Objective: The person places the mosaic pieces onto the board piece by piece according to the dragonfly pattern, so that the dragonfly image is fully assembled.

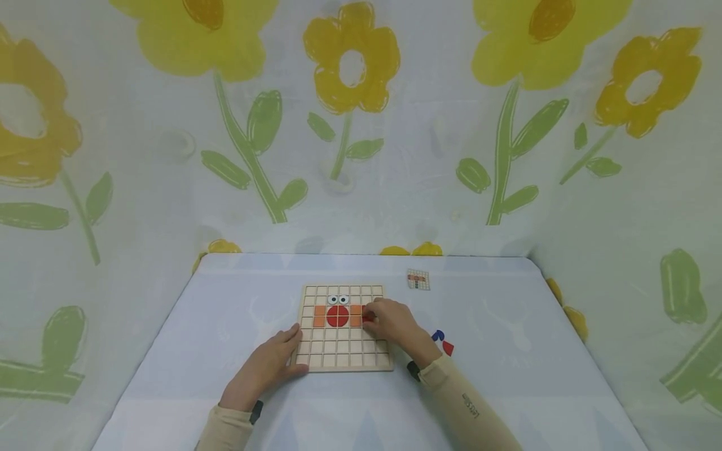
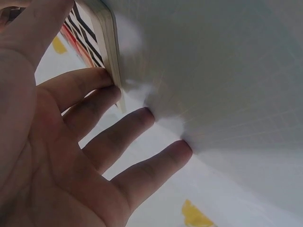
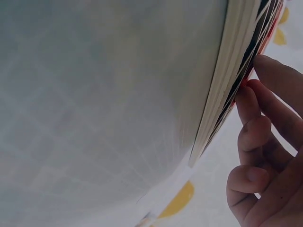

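Note:
A wooden grid board [image 1: 338, 360] lies flat on the table. On it are a red circle [image 1: 338, 317] made of quarter pieces, two round eye pieces [image 1: 338, 300], and orange squares on the left [image 1: 319, 316] and right [image 1: 355, 316]. My left hand [image 1: 273, 360] rests at the board's left edge, its fingers [image 2: 118, 135] extended and spread, the thumb by the near left corner. Over the right side of the board, my right hand [image 1: 395, 322] pinches a red piece [image 1: 365, 309] against the grid beside the orange squares; the fingers partly hide its shape.
Blue pieces [image 1: 438, 336] and a loose red piece [image 1: 448, 347] lie right of the board, near my right forearm. A small pattern card [image 1: 418, 279] lies beyond the board's far right corner. Flower-printed cloth [image 1: 395, 188] walls the table's back and sides.

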Demonstrator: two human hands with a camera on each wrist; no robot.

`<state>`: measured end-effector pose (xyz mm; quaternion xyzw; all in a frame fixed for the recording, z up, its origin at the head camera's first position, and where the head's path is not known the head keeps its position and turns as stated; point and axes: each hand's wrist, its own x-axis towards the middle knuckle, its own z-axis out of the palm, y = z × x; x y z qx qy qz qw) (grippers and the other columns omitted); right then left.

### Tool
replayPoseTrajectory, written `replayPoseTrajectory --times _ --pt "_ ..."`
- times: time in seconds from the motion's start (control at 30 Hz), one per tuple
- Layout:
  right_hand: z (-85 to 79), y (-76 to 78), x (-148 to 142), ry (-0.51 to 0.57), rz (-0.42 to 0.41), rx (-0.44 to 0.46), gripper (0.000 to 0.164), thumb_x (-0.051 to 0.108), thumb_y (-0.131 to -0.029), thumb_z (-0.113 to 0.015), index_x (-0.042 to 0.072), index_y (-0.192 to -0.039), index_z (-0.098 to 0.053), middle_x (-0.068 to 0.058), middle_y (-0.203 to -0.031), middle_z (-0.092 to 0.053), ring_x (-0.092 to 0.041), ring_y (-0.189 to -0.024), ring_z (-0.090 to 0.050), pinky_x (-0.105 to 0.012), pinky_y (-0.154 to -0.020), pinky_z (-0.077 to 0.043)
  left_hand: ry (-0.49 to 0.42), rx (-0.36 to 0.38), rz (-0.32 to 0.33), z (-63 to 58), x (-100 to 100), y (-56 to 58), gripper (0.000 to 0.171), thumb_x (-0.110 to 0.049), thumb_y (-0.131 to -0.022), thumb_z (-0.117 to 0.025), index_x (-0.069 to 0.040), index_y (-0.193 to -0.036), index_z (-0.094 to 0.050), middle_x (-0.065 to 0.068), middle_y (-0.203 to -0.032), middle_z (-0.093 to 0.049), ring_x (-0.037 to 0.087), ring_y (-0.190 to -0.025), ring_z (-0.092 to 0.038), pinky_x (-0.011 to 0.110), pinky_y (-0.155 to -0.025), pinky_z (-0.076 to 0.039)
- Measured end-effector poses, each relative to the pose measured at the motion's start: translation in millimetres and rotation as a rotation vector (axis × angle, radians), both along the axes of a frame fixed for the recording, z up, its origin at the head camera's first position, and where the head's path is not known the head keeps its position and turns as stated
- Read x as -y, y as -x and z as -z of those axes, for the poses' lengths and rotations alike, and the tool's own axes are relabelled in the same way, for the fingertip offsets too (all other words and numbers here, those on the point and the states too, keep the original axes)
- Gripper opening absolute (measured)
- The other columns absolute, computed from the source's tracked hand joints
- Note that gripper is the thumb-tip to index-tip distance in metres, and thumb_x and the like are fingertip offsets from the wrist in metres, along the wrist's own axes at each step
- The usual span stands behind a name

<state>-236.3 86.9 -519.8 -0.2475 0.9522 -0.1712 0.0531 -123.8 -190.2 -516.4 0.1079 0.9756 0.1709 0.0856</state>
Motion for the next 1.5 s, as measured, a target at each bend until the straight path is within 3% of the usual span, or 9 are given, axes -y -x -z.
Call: replayPoseTrajectory --times 0.27,0.47,0.77,1.07,1.5 --pt "-2.9 -2.5 -5 0.01 0.0 0.001 0.02 0.03 -0.089 -0.08 0.02 -0.106 -0.078 0.012 -0.089 -0.066 -0.007 -0.081 -0.058 -0.026 -0.074 -0.054 0.008 0.011 -0.002 1.8 -2 1.6 0.084 -0.043 -0.084 -0.08 0.003 -0.147 -0.049 0.016 -0.158 -0.04 0.043 -0.141 -0.041 0.053 -0.116 -0.038" --pt "-14.0 -14.9 -13 0.05 0.042 -0.029 0.022 0.029 -0.089 -0.081 0.02 -0.108 -0.077 0.01 -0.097 -0.069 -0.009 -0.089 -0.063 -0.03 -0.079 -0.058 0.008 0.012 0.003 1.3 -2 1.8 0.083 -0.043 -0.084 -0.08 0.004 -0.147 -0.049 0.017 -0.158 -0.041 0.043 -0.141 -0.041 0.053 -0.116 -0.038" --pt "-25.6 -34.0 -35 0.079 0.066 -0.152 0.025 0.03 -0.089 -0.081 0.022 -0.112 -0.076 0.011 -0.096 -0.067 -0.005 -0.077 -0.058 -0.021 -0.065 -0.052 -0.002 0.017 0.005 -0.6 -1 0.9 0.084 -0.043 -0.085 -0.08 0.004 -0.147 -0.049 0.017 -0.158 -0.04 0.043 -0.141 -0.041 0.053 -0.116 -0.038" --pt "-35.7 -41.4 -67 0.15 0.143 -0.271 0.027 0.025 -0.085 -0.084 0.021 -0.111 -0.077 0.008 -0.094 -0.068 -0.004 -0.067 -0.048 -0.018 -0.052 -0.043 -0.015 0.025 -0.017 -0.2 -1 0.9 0.086 -0.044 -0.084 -0.081 0.0 -0.149 -0.047 0.016 -0.159 -0.039 0.041 -0.142 -0.041 0.054 -0.115 -0.038" --pt "-37.1 -56.2 -126 0.154 0.268 -0.19 0.031 0.022 -0.087 -0.082 0.018 -0.117 -0.075 0.003 -0.102 -0.069 -0.009 -0.071 -0.051 -0.021 -0.052 -0.046 -0.038 -0.005 -0.002 -0.7 2 -3.8 0.088 -0.044 -0.083 -0.081 0.001 -0.15 -0.046 0.016 -0.16 -0.038 0.045 -0.141 -0.04 0.056 -0.114 -0.039"
